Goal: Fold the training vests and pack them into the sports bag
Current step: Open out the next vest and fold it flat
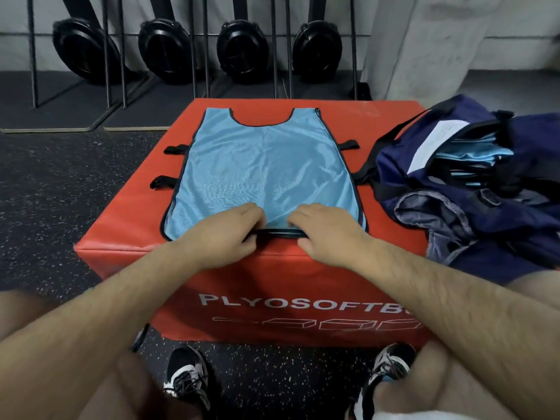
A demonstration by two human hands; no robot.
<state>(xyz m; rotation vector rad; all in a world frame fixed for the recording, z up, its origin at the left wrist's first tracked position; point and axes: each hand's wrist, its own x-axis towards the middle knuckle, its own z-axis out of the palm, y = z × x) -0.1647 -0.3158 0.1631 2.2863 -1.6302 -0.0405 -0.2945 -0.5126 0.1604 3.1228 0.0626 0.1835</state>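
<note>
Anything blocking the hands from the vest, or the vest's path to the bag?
Nothing visible. The left hand and right hand grip the vest at its near hem on the red box. The sports bag lies open to its right, folded vests inside. Only its black strap lies flat between them, probably no obstacle.

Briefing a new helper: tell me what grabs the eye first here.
A light blue vest lies flat on the red plyo box at centre, left hand and right hand gripping its near hem. At right, the open navy sports bag holds folded blue vests.
</note>
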